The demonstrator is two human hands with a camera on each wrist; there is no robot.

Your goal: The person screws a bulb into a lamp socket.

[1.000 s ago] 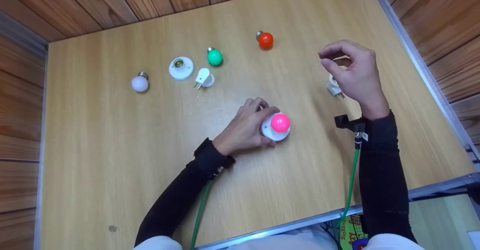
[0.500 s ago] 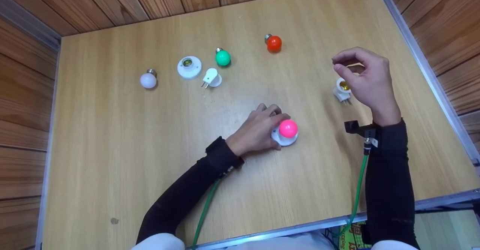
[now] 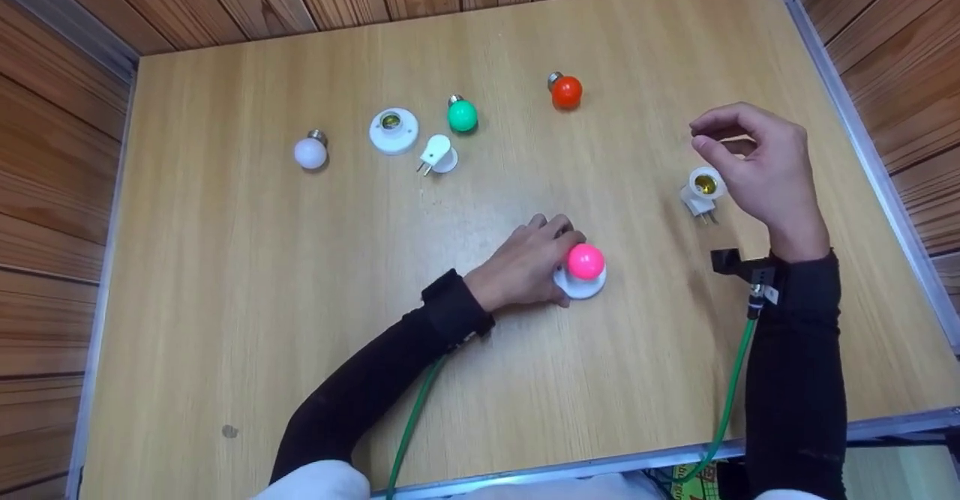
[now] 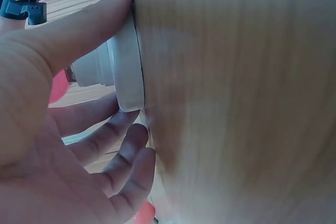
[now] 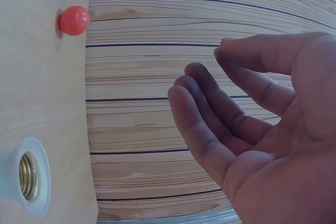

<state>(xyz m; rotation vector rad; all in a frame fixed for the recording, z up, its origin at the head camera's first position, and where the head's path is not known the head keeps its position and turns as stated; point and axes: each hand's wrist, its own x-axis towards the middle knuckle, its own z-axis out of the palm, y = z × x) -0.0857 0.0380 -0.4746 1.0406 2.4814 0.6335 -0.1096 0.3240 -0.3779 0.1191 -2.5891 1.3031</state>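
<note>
Two bare hands work above a pale wood counter (image 3: 247,297), the left hand (image 3: 521,264) holding a white lamp base (image 3: 581,288) a little right of centre on the near half. Its grip is closed to the width of the disc, thumb on the near side of the rim, index and middle fingers on the far side. The base lies flat, and the pink bulb (image 3: 586,261) seated in it stands upright, long axis vertical, globe on top. The right hand (image 3: 769,163) hangs in the air, its grip partly open, fingers loosely curved, a gap before the thumb, nothing held. Just beside and below it, a plug adapter (image 3: 699,202) turns its brass-lined mouth upward, prongs toward the near edge. Farther back, an orange-red bulb (image 3: 568,93) and a green bulb (image 3: 463,116) lie with metal caps toward the far edge, near a spare socket base (image 3: 394,139), mouth up, and another adapter (image 3: 435,149), prongs pointing near and left. Leftmost is a white bulb (image 3: 310,154).
</note>
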